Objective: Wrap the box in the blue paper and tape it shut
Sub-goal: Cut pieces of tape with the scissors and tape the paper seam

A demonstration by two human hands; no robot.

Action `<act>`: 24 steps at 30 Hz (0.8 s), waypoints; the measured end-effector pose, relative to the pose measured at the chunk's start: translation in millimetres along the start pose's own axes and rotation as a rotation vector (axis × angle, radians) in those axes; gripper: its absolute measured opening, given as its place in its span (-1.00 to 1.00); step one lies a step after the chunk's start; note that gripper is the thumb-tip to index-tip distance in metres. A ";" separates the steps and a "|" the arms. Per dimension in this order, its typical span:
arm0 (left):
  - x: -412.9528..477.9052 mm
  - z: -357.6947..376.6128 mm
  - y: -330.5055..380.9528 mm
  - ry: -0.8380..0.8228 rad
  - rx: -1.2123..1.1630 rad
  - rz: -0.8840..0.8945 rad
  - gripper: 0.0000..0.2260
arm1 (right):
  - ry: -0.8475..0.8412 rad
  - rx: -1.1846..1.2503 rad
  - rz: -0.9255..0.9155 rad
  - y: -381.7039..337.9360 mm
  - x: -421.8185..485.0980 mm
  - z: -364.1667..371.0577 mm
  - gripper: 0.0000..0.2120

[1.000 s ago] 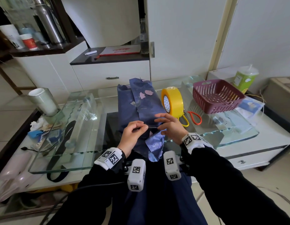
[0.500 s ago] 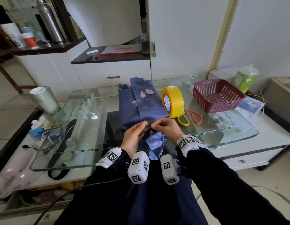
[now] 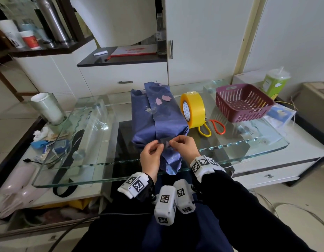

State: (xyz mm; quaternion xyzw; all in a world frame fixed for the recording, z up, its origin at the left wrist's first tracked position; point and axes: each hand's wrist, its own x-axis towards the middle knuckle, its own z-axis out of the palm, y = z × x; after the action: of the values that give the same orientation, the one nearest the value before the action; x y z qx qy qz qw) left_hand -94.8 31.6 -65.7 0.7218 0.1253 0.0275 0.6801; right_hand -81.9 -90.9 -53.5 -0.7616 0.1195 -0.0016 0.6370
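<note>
One wrinkled, patchy blue paper covers the whole box.

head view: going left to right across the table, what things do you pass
glass tumbler holding a white cup → blue-wrapped box → yellow tape roll → maroon basket → green cup

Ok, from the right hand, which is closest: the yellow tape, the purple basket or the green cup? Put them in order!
From the right hand:
1. yellow tape, just beyond it, beside the wrapped box.
2. purple basket, farther right.
3. green cup, behind the basket at the far right.
</note>
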 end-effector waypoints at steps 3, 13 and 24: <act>5.7 -5.2 -2.3 0.002 -0.011 -0.115 -0.76 | 0.014 0.111 0.051 -0.7 2.8 -1.9 -0.76; 5.1 -11.8 -0.1 -0.109 0.473 0.021 -0.80 | -0.157 0.237 0.162 -7.0 -8.4 -3.6 -0.78; -17.0 -11.0 9.9 -0.064 0.642 0.094 -0.86 | -0.127 -0.048 0.149 -14.0 -30.1 -11.5 -0.90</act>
State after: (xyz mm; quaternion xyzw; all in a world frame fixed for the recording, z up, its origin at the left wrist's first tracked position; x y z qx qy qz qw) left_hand -112.2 38.1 -52.9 0.9049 0.0727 -0.0045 0.4194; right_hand -110.4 -94.3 -33.3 -0.7640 0.1353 0.0969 0.6234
